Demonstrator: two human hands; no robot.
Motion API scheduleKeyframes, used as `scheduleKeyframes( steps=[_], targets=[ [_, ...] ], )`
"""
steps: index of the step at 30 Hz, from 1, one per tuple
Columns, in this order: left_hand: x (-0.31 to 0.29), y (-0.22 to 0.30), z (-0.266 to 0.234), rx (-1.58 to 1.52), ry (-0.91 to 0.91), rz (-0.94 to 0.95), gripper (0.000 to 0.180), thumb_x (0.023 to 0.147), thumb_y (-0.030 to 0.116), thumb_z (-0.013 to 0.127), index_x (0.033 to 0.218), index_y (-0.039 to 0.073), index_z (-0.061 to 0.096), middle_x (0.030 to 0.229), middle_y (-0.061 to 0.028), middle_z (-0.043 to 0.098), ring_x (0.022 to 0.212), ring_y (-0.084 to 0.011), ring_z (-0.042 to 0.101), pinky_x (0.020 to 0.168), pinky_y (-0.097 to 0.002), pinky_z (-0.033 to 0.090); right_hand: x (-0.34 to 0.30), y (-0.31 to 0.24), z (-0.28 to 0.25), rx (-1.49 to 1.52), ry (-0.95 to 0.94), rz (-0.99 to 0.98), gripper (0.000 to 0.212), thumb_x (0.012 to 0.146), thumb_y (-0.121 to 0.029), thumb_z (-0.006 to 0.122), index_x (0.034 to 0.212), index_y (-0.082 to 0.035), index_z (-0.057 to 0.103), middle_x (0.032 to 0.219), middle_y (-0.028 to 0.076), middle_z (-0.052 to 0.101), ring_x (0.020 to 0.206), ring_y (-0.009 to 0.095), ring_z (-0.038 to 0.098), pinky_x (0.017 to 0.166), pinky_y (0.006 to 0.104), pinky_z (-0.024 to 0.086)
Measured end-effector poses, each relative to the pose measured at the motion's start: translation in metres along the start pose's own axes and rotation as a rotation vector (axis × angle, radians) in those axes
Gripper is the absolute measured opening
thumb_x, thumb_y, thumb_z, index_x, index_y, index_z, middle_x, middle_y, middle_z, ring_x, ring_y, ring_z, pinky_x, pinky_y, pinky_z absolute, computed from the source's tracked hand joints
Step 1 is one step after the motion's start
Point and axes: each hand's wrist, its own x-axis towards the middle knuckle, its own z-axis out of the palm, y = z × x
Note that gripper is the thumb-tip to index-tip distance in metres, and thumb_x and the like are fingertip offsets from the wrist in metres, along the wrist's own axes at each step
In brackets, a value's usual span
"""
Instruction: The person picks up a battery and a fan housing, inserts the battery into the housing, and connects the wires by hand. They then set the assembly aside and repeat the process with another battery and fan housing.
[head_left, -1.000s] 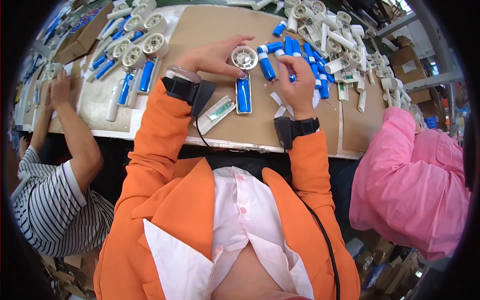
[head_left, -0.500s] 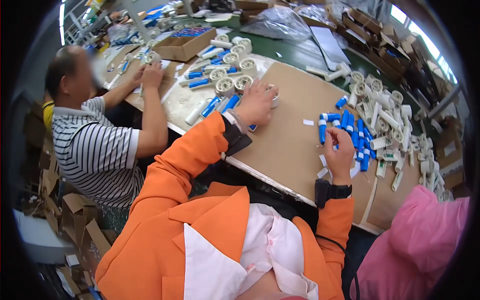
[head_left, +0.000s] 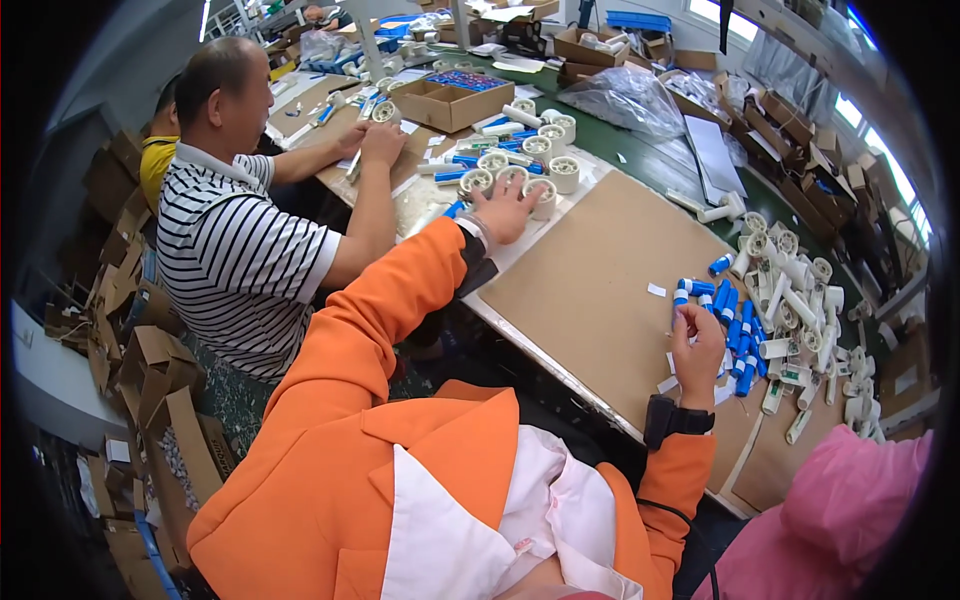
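Note:
My left hand point(head_left: 505, 212) reaches over the far left group of white fan-like parts with round ring heads. Its fingers are spread, and their tips touch one ring head point(head_left: 540, 198); whatever lies under the palm is hidden. At the right, my right hand point(head_left: 697, 345) is closed, with thumb and forefinger together, beside a heap of blue cylinders with white bands point(head_left: 737, 325). One banded blue cylinder point(head_left: 682, 297) stands just past the fingertips. Whether something small is in the pinch cannot be made out. Small white paper pieces point(head_left: 668, 384) lie next to this hand.
A brown board point(head_left: 590, 290) covers the table between my hands. White handles and ring heads point(head_left: 800, 300) are piled at the right. Behind the left group stands a cardboard box point(head_left: 452, 105). A co-worker in a striped shirt point(head_left: 235, 245) works at the left; a pink sleeve point(head_left: 850, 490) is close at right.
The view has shifted, so the table appears lower and farther right. My left hand has moved left across the table, farther in among the ring heads. My right hand stays by the blue cylinders.

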Motion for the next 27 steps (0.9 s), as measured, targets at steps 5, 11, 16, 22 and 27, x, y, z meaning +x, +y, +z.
scheduleKeyframes(
  steps=[5, 11, 16, 22, 27],
  targets=[
    [0.018, -0.037, 0.023, 0.033, 0.244, -0.028, 0.06, 0.094, 0.019, 0.047, 0.151, 0.018, 0.025, 0.156, -0.0183, 0.022, 0.144, -0.0413, 0.017, 0.113, -0.062, 0.014, 0.005, 0.011, -0.005, -0.024, 0.185, 0.039, 0.012, 0.091, -0.008, 0.06, 0.101, -0.002, 0.065, 0.087, 0.008, 0.066, 0.077, 0.018, 0.063, 0.069, 0.0274, 0.05],
    [0.025, 0.025, -0.004, -0.069, 0.607, 0.562, 0.087, 0.082, 0.03, 0.072, 0.151, 0.012, 0.023, 0.149, -0.0204, 0.033, 0.138, -0.0405, 0.031, 0.112, -0.0538, 0.027, 0.004, 0.023, -0.051, 0.165, 0.417, 0.283, 0.016, 0.093, -0.011, 0.06, 0.105, -0.002, 0.065, 0.089, 0.009, 0.067, 0.079, 0.015, 0.062, 0.07, 0.0256, 0.049],
    [0.022, 0.121, -0.02, -0.545, 0.551, 0.868, 0.082, 0.084, 0.031, 0.072, 0.149, 0.009, 0.028, 0.146, -0.0205, 0.038, 0.137, -0.0359, 0.035, 0.112, -0.0456, 0.03, -0.02, 0.023, -0.064, -0.246, -0.106, 0.234, 0.021, 0.085, -0.013, 0.067, 0.106, -0.009, 0.067, 0.095, 0.009, 0.066, 0.09, 0.023, 0.062, 0.082, 0.0326, 0.048],
    [0.038, 0.164, 0.019, -1.117, 0.179, 0.885, 0.068, 0.084, 0.029, 0.072, 0.14, 0.006, 0.042, 0.132, -0.0192, 0.053, 0.119, -0.0305, 0.053, 0.1, -0.0382, 0.043, -0.041, 0.003, -0.039, -0.339, -0.225, -0.01, 0.024, 0.078, -0.013, 0.071, 0.102, -0.012, 0.069, 0.104, 0.009, 0.064, 0.103, 0.032, 0.057, 0.092, 0.04, 0.045],
    [0.032, 0.165, 0.036, -0.889, 0.034, 0.753, 0.053, 0.085, 0.025, 0.071, 0.13, 0.003, 0.053, 0.118, -0.0143, 0.062, 0.099, -0.0227, 0.062, 0.082, -0.0355, 0.051, -0.057, 0.018, -0.051, -0.548, -0.282, 0.096, 0.022, 0.081, -0.009, 0.066, 0.102, -0.009, 0.067, 0.105, 0.009, 0.064, 0.104, 0.03, 0.057, 0.089, 0.0406, 0.047]
  ],
)
